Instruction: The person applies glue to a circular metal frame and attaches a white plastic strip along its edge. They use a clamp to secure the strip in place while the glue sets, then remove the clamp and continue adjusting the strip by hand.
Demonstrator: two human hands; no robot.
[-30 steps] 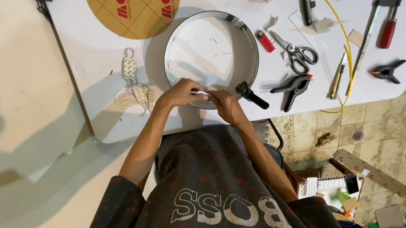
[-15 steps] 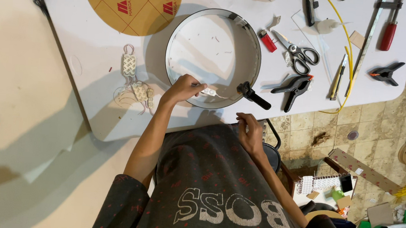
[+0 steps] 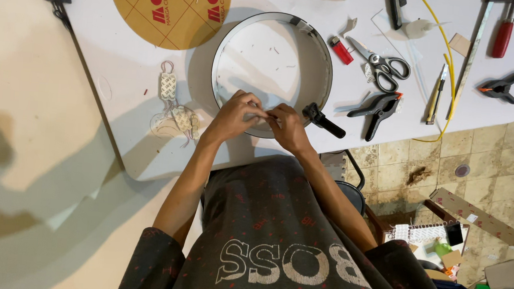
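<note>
Pinching the near edge of a round metal ring (image 3: 272,73), the left hand (image 3: 235,116) and right hand (image 3: 287,125) meet fingertip to fingertip, both closed on the rim. A black clamp (image 3: 323,119) grips the ring just beside the right hand, and scissors (image 3: 378,60) lie farther off on the white counter (image 3: 123,69).

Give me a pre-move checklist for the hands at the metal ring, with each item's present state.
1. Both hands at the ring's near rim: left hand and right hand meet there. Ok.
2. Ring lying flat on the white table. Ok.
3. Black clamp gripping the rim beside the right hand. Ok.
4. What the fingertips pinch: too small to see. Cannot tell.
5. Scissors and red lighter lying outside the ring. Ok.
</note>
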